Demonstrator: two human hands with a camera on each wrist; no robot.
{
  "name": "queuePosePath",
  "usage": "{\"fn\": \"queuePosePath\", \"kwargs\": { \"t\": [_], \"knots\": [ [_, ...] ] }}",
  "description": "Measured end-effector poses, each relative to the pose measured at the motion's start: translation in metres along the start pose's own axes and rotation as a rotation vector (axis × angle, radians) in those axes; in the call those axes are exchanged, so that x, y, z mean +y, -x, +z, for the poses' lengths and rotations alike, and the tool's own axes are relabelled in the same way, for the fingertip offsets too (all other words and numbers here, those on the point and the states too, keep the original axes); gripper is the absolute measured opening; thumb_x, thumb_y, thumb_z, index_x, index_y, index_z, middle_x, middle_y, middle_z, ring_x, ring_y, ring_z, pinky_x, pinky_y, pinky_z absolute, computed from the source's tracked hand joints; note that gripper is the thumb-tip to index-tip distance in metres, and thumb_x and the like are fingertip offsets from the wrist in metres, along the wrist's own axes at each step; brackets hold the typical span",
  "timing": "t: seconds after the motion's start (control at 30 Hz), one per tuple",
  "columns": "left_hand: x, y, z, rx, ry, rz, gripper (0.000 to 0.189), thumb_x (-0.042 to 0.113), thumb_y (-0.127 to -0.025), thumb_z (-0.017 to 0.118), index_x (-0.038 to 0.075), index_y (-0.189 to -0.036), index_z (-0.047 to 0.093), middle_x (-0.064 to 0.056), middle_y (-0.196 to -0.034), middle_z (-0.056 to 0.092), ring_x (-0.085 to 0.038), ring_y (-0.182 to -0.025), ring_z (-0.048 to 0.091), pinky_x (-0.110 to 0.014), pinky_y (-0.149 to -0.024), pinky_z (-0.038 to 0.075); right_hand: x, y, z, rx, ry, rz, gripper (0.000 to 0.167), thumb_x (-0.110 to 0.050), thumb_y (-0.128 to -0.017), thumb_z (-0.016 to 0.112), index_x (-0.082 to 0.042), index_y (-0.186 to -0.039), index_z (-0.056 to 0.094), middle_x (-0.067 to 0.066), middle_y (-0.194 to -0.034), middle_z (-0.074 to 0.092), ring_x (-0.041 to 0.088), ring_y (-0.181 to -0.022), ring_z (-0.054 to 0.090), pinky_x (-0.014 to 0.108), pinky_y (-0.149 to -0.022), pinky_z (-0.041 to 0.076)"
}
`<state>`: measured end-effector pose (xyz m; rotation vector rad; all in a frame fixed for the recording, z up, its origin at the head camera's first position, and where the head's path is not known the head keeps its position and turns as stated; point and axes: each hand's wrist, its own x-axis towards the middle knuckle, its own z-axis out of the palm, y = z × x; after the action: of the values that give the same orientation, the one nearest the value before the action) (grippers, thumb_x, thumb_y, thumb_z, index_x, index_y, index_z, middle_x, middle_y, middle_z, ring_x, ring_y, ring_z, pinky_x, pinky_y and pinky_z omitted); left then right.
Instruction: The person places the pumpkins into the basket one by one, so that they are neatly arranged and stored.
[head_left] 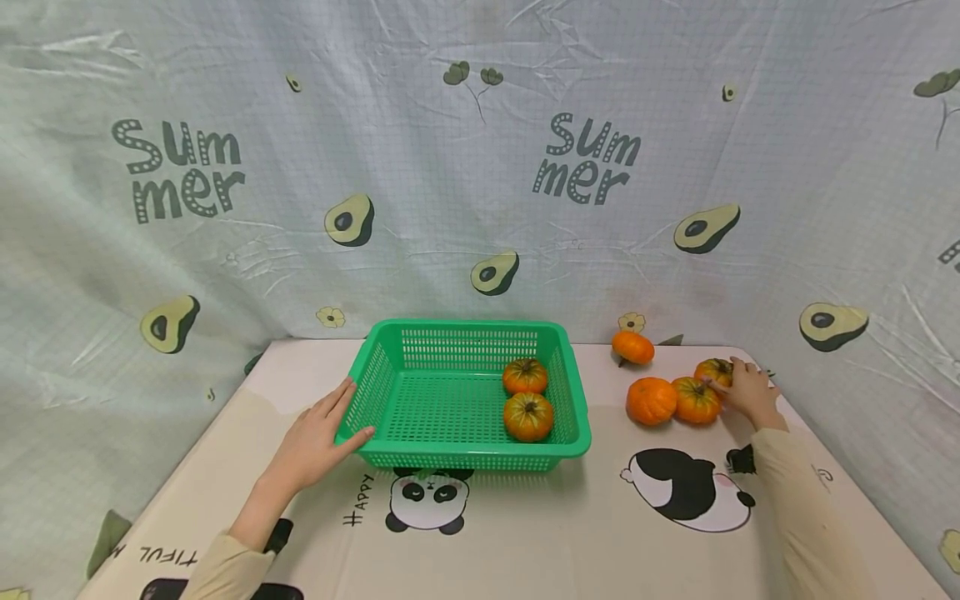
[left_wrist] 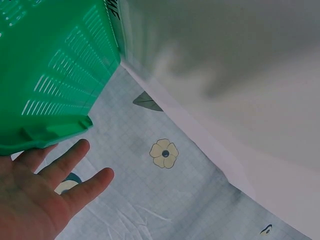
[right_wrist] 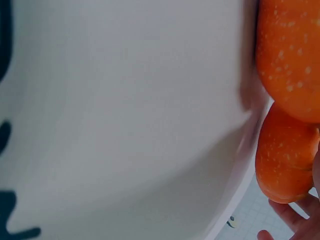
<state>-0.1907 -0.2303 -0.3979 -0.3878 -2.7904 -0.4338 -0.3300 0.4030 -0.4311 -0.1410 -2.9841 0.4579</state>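
A green plastic basket (head_left: 472, 450) stands at the table's middle, with two small ribbed pumpkins, a rear pumpkin (head_left: 525, 377) and a front pumpkin (head_left: 528, 417), along its right side. My left hand (head_left: 318, 437) touches the basket's left front corner, thumb over the rim; its other fingers (left_wrist: 70, 162) extend straight and spread at the rim. At the back right, my right hand (head_left: 750, 393) grips a small pumpkin (head_left: 711, 367), thumb at its front and fingers around the far side. In the right wrist view that pumpkin (right_wrist: 285, 155) is partly hidden by the hand.
Beside the held pumpkin sit a green-ribbed pumpkin (head_left: 696, 402) and a plain orange pumpkin (head_left: 651, 402). Another orange pumpkin (head_left: 632, 347) lies tilted near the back edge. A printed curtain (head_left: 420, 208) hangs behind the white table (head_left: 525, 542), which has panda prints.
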Motion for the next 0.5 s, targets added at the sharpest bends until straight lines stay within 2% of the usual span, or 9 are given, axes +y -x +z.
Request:
{"fn": "queuePosePath", "kwargs": {
  "t": [0.27,0.5],
  "knots": [
    [0.0,0.0,0.001,-0.002,0.001,0.0,0.077,0.049,-0.085,0.05,-0.001,-0.139,0.026,-0.019,-0.144,0.028,-0.039,-0.127,0.033,-0.055,-0.097,0.032,-0.001,0.006,-0.003,0.099,-0.035,-0.017,0.09,-0.057,-0.081,0.051,0.017,-0.127,0.027,0.043,-0.117,0.027,0.057,-0.103,0.031,0.068,-0.08,0.027],
    [-0.001,-0.002,0.001,-0.007,0.004,-0.003,0.077,0.048,-0.085,0.051,-0.001,-0.139,0.026,-0.019,-0.144,0.027,-0.039,-0.127,0.033,-0.055,-0.098,0.032,-0.001,0.011,-0.007,0.139,-0.054,-0.053,0.085,-0.055,-0.08,0.054,0.015,-0.122,0.031,0.039,-0.111,0.03,0.053,-0.099,0.033,0.063,-0.074,0.027]
  ]
}}
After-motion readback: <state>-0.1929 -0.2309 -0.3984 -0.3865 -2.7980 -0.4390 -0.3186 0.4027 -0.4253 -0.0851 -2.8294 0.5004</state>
